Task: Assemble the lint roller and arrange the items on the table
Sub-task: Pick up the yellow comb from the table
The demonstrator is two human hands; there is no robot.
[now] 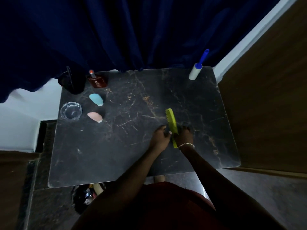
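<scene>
The lint roller [195,70], a white roll on a blue handle, stands at the far right corner of the black marble table [116,146], its handle leaning toward the curtain. A lime-green comb [171,119] lies near the table's middle right. My right hand [183,135], with a bracelet at the wrist, grips the comb's lower part. My left hand [159,137] sits just left of the comb with curled fingers; whether it touches the comb is unclear.
At the far left stand a dark cup [73,82], a brown perfume bottle [98,80], a light-blue bottle [96,99], a pink bottle [94,117] and a glass ashtray [71,110]. A dark blue curtain [116,30] hangs behind. A wooden panel [269,97] borders the right.
</scene>
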